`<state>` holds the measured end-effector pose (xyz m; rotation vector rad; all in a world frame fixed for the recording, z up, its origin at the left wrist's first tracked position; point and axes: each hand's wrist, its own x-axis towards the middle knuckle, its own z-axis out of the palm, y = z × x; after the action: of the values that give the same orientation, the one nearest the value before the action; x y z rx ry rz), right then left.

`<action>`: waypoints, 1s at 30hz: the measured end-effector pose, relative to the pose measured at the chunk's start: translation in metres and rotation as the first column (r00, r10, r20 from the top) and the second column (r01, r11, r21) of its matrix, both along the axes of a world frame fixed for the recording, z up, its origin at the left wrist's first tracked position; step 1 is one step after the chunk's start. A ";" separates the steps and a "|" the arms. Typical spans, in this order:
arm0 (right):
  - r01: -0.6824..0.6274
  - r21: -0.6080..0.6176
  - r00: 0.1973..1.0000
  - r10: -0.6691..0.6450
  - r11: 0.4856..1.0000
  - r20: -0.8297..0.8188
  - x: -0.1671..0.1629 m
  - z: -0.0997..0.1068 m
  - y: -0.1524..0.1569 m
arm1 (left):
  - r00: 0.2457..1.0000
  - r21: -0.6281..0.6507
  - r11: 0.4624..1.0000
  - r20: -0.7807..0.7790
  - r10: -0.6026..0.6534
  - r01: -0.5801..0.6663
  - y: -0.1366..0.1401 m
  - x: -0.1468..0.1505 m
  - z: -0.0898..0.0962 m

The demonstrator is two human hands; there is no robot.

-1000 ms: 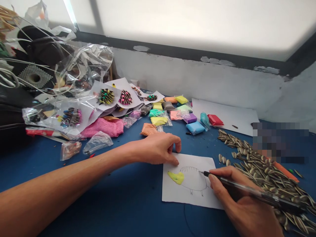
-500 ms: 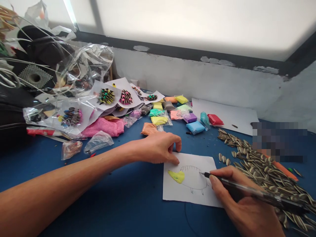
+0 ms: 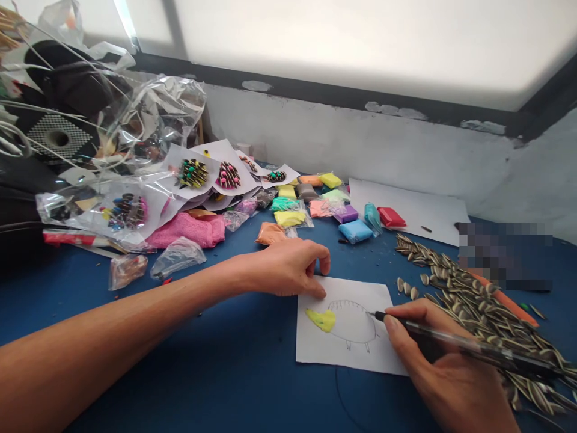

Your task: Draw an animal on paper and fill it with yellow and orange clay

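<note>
On the white sheet of paper point(image 3: 315, 352) is a pen outline of a round-bodied animal with two short legs, and flattened yellow clay point(image 3: 323, 320) covers its pointed head. Short strokes line the top of the body. My right hand point(image 3: 455, 367) grips a black pen point(image 3: 451, 338), its tip touching the paper at the body's upper right. My left hand point(image 3: 295, 267) lies at the sheet's upper left corner, thumb on the paper and bent fingers apart from it, holding nothing.
Striped sunflower seeds point(image 3: 487, 319) are heaped right of the paper, by an orange strip point(image 3: 514, 307). Behind are coloured clay packets point(image 3: 356, 231) and another white sheet point(image 3: 415, 207). Seed-and-clay pictures point(image 3: 193, 174), a pink cloth point(image 3: 193, 230) and plastic bags point(image 3: 178, 258) crowd the left.
The pen tip has shifted slightly right along the upper edge of the drawn body, with my right hand. My left hand stays at the corner. The whole view has shifted a little.
</note>
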<state>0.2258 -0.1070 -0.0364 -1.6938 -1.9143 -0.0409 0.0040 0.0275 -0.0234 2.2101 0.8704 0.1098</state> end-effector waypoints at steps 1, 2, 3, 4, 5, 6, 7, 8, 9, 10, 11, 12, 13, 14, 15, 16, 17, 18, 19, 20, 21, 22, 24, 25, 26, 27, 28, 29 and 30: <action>-0.008 -0.008 1.000 0.008 1.000 -0.004 0.000 0.000 -0.001 | 1.000 0.002 1.000 0.001 0.000 0.000 0.000 0.000 0.000; -0.008 -0.020 1.000 0.008 1.000 -0.016 0.000 0.000 -0.002 | 1.000 0.005 1.000 0.003 -0.001 0.001 0.000 0.000 -0.001; 0.004 -0.028 0.999 -0.005 1.000 -0.038 -0.002 0.001 -0.003 | 1.000 0.008 1.000 0.006 -0.003 0.003 0.000 0.000 -0.001; 0.026 -0.038 0.997 -0.029 0.999 -0.069 -0.004 0.001 -0.004 | 1.000 0.010 1.000 0.008 -0.004 0.003 0.000 0.000 -0.001; 0.057 -0.051 0.992 -0.062 0.997 -0.106 -0.007 0.001 -0.005 | 1.000 0.010 1.000 0.010 -0.004 0.004 0.000 0.000 0.000; 0.086 -0.063 0.985 -0.095 0.994 -0.142 -0.010 0.002 -0.006 | 1.000 0.010 1.000 0.009 -0.006 0.006 -0.001 0.000 0.000; 0.111 -0.073 0.977 -0.122 0.991 -0.174 -0.014 0.002 -0.007 | 1.000 0.009 1.000 0.008 -0.006 0.006 -0.001 -0.001 0.000; 0.125 -0.083 0.970 -0.139 0.989 -0.199 -0.016 0.002 -0.008 | 1.000 0.006 1.000 0.006 -0.006 0.006 -0.001 -0.001 0.001; 0.127 -0.090 0.966 -0.144 0.988 -0.216 -0.018 0.002 -0.009 | 1.000 0.004 1.000 0.004 -0.004 0.004 -0.001 0.000 0.001; 0.125 -0.095 0.963 -0.144 0.988 -0.227 -0.020 0.002 -0.009 | 1.000 0.001 1.000 0.001 -0.002 0.002 -0.001 0.000 0.001; 0.121 -0.097 0.962 -0.141 0.988 -0.235 -0.020 0.002 -0.010 | 1.000 -0.001 1.000 -0.001 -0.001 0.001 -0.001 0.000 0.002; 0.117 -0.097 0.961 -0.138 0.988 -0.239 -0.020 0.002 -0.009 | 1.000 0.000 1.000 -0.003 0.001 -0.001 -0.001 0.001 0.002; 0.116 -0.095 0.961 -0.136 0.989 -0.240 -0.019 0.002 -0.009 | 1.000 0.002 1.000 -0.003 0.001 -0.001 -0.001 0.001 0.002; 0.115 -0.093 0.963 -0.134 0.989 -0.233 -0.017 0.002 -0.008 | 1.000 0.003 1.000 -0.001 0.000 0.000 -0.001 0.001 0.002; 0.113 -0.087 0.967 -0.129 0.990 -0.219 -0.015 0.002 -0.008 | 1.000 0.005 1.000 0.003 -0.001 0.001 -0.001 0.001 0.002; 0.101 -0.076 0.974 -0.114 0.992 -0.196 -0.013 0.002 -0.007 | 1.000 0.006 1.000 0.006 -0.003 0.003 -0.001 0.001 0.001; 0.083 -0.058 0.981 -0.092 0.995 -0.169 -0.011 0.002 -0.006 | 1.000 0.006 1.000 0.009 -0.004 0.003 -0.001 0.001 0.001; 0.063 -0.034 0.987 -0.067 0.997 -0.144 -0.010 0.003 -0.005 | 1.000 0.007 1.000 0.010 -0.002 0.002 -0.001 0.001 0.001; 0.045 -0.006 0.991 -0.046 0.999 -0.127 -0.009 0.004 -0.005 | 1.000 0.007 1.000 0.011 -0.003 0.003 -0.001 0.000 0.001; 0.034 0.020 0.993 -0.031 0.999 -0.116 -0.008 0.005 -0.004 | 1.000 0.008 1.000 0.012 -0.002 0.002 -0.001 0.000 0.001; 0.030 0.042 0.993 -0.025 0.999 -0.115 -0.009 0.006 -0.004 | 1.000 0.008 1.000 0.011 -0.001 0.001 -0.001 0.000 0.001; 0.036 0.062 0.992 -0.028 0.997 -0.119 -0.010 0.007 -0.003 | 1.000 0.007 1.000 0.011 0.000 0.000 -0.001 0.000 0.001; 0.050 0.087 0.991 -0.039 0.995 -0.126 -0.013 0.009 -0.002 | 1.000 0.005 1.000 0.008 0.001 -0.001 -0.001 0.000 0.001; 0.052 0.092 0.991 -0.040 0.994 -0.127 -0.014 0.010 -0.001 | 1.000 0.007 1.000 0.005 0.002 -0.002 -0.001 0.000 0.001; 0.052 0.095 0.991 -0.039 0.994 -0.127 -0.015 0.010 -0.001 | 1.000 0.010 1.000 0.003 0.003 -0.003 -0.001 0.000 0.001; 0.053 0.095 0.991 -0.040 0.994 -0.126 -0.015 0.010 -0.001 | 1.000 0.014 1.000 0.002 0.003 -0.003 -0.001 0.000 0.001; 0.047 0.088 0.992 -0.037 0.995 -0.121 -0.014 0.009 -0.001 | 1.000 0.016 1.000 0.003 0.005 -0.005 -0.001 0.000 0.001; 0.040 0.075 0.993 -0.031 0.996 -0.116 -0.013 0.008 -0.001 | 1.000 0.014 1.000 0.004 0.005 -0.005 -0.001 0.000 0.001; 0.037 0.062 0.993 -0.030 0.997 -0.113 -0.012 0.007 -0.001 | 1.000 0.011 1.000 0.005 0.006 -0.006 -0.001 0.000 0.001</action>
<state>0.2139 -0.1082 -0.0295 -1.6509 -1.7843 -0.0198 0.0042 0.0264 -0.0222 2.2162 0.8761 0.1228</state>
